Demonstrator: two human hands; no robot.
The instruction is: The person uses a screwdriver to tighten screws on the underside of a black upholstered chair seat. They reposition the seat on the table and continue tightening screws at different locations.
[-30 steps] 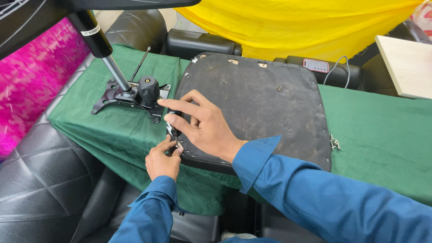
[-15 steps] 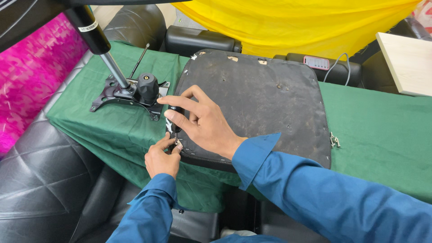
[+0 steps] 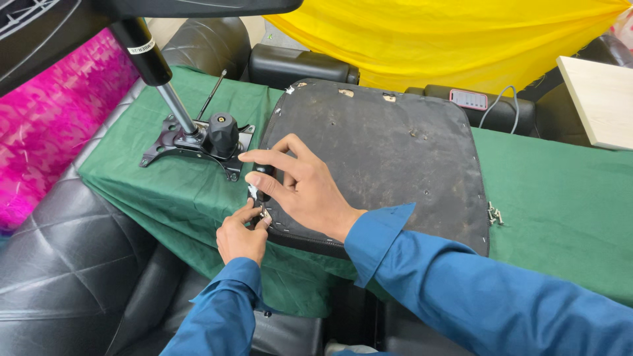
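I am working at the near left edge of an upturned black chair seat pan [image 3: 376,165], which is lying underside up on the green cloth [image 3: 567,217] covering the table. My left hand [image 3: 242,237] is closest to me, fingers pinched together on a small metal piece at the seat's rim, probably a staple or a fastener, though it is too small for me to be sure. Just above it, my right hand [image 3: 300,188] is closed round a short dark tool handle [image 3: 262,184], its tip pointing down to that same spot, so both hands are meeting at one point on the edge.

I am judging the job as early on: staples are showing along the right and far rims of the seat, and only this one corner is being worked. A small heap of loose screws [image 3: 494,214] is lying on the cloth to the right of my right arm. Beyond my hands to the left, the chair's tilt mechanism plate [image 3: 198,142] with its black knob and gas lift cylinder [image 3: 148,56] is lying detached from the seat.

Compared with the earlier frames, little is changing: both hands are staying at the same corner, with the right hand's fingers gripping the handle a little more tightly, and the seat has not shifted.
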